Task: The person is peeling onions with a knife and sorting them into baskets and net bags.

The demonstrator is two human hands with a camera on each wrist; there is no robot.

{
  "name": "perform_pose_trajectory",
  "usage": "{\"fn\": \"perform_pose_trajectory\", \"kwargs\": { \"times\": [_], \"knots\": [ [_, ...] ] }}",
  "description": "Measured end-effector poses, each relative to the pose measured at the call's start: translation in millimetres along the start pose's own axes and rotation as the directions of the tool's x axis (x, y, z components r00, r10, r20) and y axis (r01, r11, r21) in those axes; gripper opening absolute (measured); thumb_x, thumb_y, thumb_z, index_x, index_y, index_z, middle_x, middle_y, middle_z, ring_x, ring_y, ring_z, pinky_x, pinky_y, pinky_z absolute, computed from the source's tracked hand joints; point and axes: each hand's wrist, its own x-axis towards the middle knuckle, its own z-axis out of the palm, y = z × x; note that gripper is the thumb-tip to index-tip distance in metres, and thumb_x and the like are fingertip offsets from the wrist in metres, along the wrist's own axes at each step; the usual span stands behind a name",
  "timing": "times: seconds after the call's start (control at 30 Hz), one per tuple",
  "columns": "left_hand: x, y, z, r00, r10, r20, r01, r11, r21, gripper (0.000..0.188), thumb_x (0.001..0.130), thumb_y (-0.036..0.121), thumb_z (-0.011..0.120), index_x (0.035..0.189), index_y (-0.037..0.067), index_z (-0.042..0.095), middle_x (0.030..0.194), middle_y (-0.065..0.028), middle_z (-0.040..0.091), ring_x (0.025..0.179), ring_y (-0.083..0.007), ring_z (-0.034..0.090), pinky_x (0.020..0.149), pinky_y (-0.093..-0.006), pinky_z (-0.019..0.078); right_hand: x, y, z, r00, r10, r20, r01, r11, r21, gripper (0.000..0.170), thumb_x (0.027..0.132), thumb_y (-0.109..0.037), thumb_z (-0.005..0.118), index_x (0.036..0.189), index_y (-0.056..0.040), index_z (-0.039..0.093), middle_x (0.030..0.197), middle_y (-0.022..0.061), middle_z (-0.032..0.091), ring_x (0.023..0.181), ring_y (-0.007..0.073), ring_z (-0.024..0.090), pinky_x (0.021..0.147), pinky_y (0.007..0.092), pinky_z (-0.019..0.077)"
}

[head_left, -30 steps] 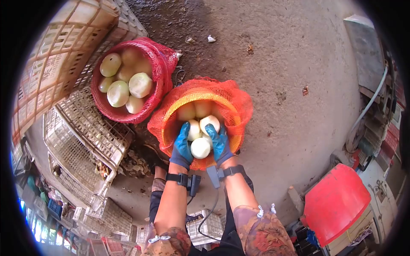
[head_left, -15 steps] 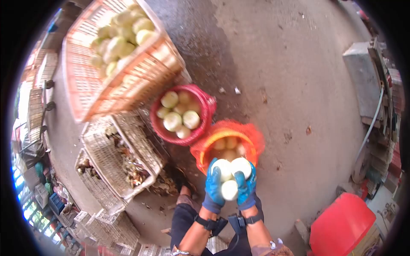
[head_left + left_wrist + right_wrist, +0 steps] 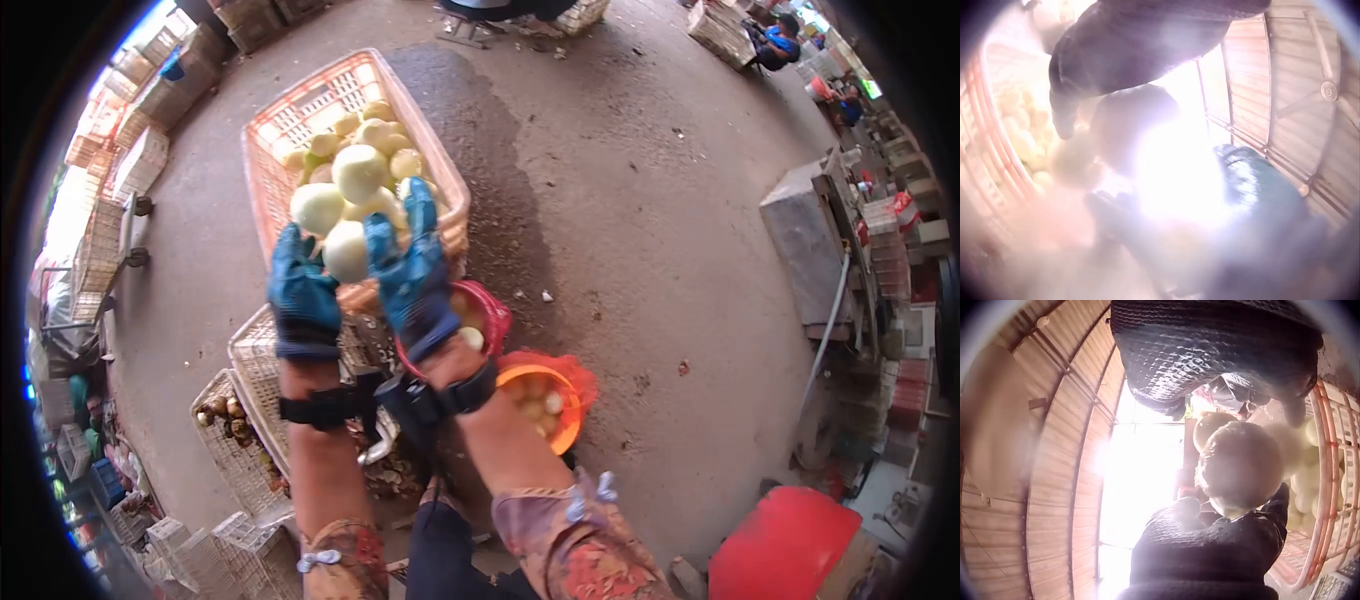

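Note:
Three pale peeled onions, a near one (image 3: 347,250), a left one (image 3: 317,208) and a far one (image 3: 358,172), lie between and just beyond my gloved hands, over the pink crate (image 3: 456,215). My left hand (image 3: 303,305) is at their left side, fingers pointing forward. On the other side, my right hand (image 3: 418,285) has its fingers extended and its thumb at the near onion's edge. The right wrist view shows an onion (image 3: 1241,465) between the two gloves. More onions (image 3: 378,135) fill the crate. Glare washes out much of the left wrist view.
A red net-lined bucket (image 3: 492,312) and an orange bucket (image 3: 570,432), both holding onions, stand on the floor nearby. White crates (image 3: 262,345) with brown scraps sit below the pink one. A red panel (image 3: 785,550) is at lower right; a person (image 3: 777,45) sits far off.
My hands have lifted the onions out of the orange bucket and carried them forward and left, over the pink crate. The fingers have spread from round them. The head view has tilted up.

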Motion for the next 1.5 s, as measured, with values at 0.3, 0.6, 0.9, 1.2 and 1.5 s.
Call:
{"fn": "perform_pose_trajectory", "kwargs": {
  "times": [0.3,0.6,0.9,1.2,1.5],
  "knots": [
    [-198,-193,-32,0.778,-0.626,-0.050,0.620,0.779,-0.096,0.033,0.095,0.033,0.054,0.117,0.009,0.059,0.105,-0.0082,0.064,0.097,-0.0248,0.063,0.082,-0.0421,0.0541,-280,183,-151,0.775,0.592,-0.221,-0.618,0.783,-0.070,0.045,0.089,-0.009,0.059,0.132,0.0004,0.051,0.126,0.0179,0.058,0.116,0.0253,0.056,0.099,0.0367,0.0441],
    [-240,-443,-52,0.642,-0.672,-0.370,0.751,0.648,0.124,0.029,0.091,0.032,0.059,0.105,0.006,0.060,0.092,-0.0051,0.053,0.078,-0.0175,0.054,0.065,-0.0343,0.0458,-290,333,-304,0.739,0.660,-0.136,-0.407,0.277,-0.870,0.066,0.086,-0.035,0.062,0.139,-0.0023,0.041,0.137,0.0240,0.047,0.124,0.0408,0.046,0.104,0.0427,0.0393],
    [-227,-525,-106,0.777,-0.604,-0.176,0.606,0.643,0.469,0.041,0.093,0.025,0.055,0.125,-0.001,0.053,0.119,-0.0125,0.057,0.107,-0.0231,0.052,0.095,-0.0340,0.0418,-291,398,-313,0.503,0.855,-0.123,-0.739,0.353,-0.573,0.087,0.078,-0.066,0.058,0.137,-0.0034,0.045,0.138,0.0237,0.048,0.131,0.0350,0.043,0.109,0.0392,0.0347],
    [-212,-567,-148,0.523,-0.850,-0.063,0.779,0.447,0.440,0.045,0.093,0.025,0.056,0.133,0.004,0.049,0.130,-0.0096,0.055,0.118,-0.0256,0.051,0.106,-0.0327,0.0387,-302,439,-311,0.466,0.882,-0.079,-0.820,0.396,-0.413,0.075,0.085,-0.063,0.052,0.130,-0.0018,0.051,0.131,0.0196,0.055,0.121,0.0327,0.052,0.101,0.0378,0.0407],
    [-219,-585,-170,0.705,-0.704,0.082,0.646,0.685,0.337,0.045,0.100,0.039,0.046,0.135,0.011,0.049,0.127,-0.0069,0.057,0.112,-0.0203,0.054,0.101,-0.0339,0.0417,-280,401,-294,0.487,0.846,-0.217,-0.773,0.301,-0.559,0.069,0.083,-0.058,0.058,0.121,-0.0002,0.059,0.124,0.0241,0.059,0.120,0.0379,0.052,0.096,0.0422,0.0460]
  ]
}}
